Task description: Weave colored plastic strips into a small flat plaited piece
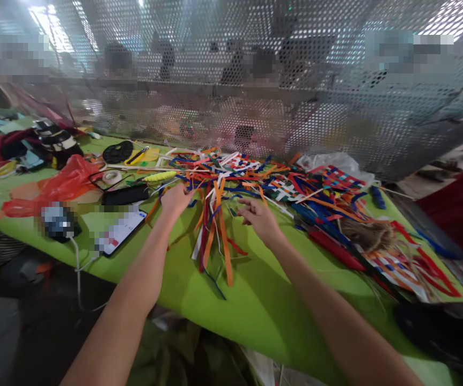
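Observation:
My left hand (176,199) reaches to the left edge of a loose bundle of coloured strips (223,230). Its fingers are closed at the strip ends, seemingly on a blue strip (193,203). On the bundle's right side, my right hand (260,217) hovers with bent fingers slightly apart, close to a blue strip; no firm hold shows. Orange, white, red and blue strips hang toward me between the hands. Behind them, a woven multicoloured piece (239,162) lies among more strips.
A phone (124,233) with a white cable, a black case (125,195) and an orange plastic bag (68,179) lie left on the green tabletop (263,305). Right are a red-handled tool (336,250), twine (370,236) and woven pieces. A perforated metal screen (215,102) stands behind.

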The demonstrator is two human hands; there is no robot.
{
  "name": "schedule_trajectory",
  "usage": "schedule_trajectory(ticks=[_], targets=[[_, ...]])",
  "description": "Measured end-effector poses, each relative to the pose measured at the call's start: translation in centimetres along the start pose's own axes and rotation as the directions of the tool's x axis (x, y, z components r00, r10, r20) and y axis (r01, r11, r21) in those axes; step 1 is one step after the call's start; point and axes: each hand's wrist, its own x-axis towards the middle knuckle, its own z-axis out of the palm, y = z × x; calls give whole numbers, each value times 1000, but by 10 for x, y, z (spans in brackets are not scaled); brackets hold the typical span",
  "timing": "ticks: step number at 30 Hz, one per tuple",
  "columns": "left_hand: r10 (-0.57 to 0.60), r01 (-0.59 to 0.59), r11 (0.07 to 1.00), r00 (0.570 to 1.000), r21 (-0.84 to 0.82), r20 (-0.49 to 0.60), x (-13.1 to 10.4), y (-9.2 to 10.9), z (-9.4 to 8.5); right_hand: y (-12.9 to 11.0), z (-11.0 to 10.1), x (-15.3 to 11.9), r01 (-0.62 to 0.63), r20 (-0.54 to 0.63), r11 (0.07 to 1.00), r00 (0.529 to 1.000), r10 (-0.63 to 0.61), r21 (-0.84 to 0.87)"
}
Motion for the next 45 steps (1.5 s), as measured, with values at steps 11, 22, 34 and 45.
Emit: schedule_trajectory(ticks=[11,22,34,45], targets=[[103,-128,967,987,-220,-124,5,5,7,-8,-4,-2,74,-14,997,997,-73,23],[636,-491,533,770,-689,-56,-54,52,30,-42,-3,-22,143,-62,966,989,-132,215],[708,-399,499,699,-769,97,-60,55,37,-42,-5,-21,96,-121,941,991,-59,324],[659,-352,566,736,-745,153,-59,54,36,-50,-2,-27,150,-121,932,986,-116,330]])
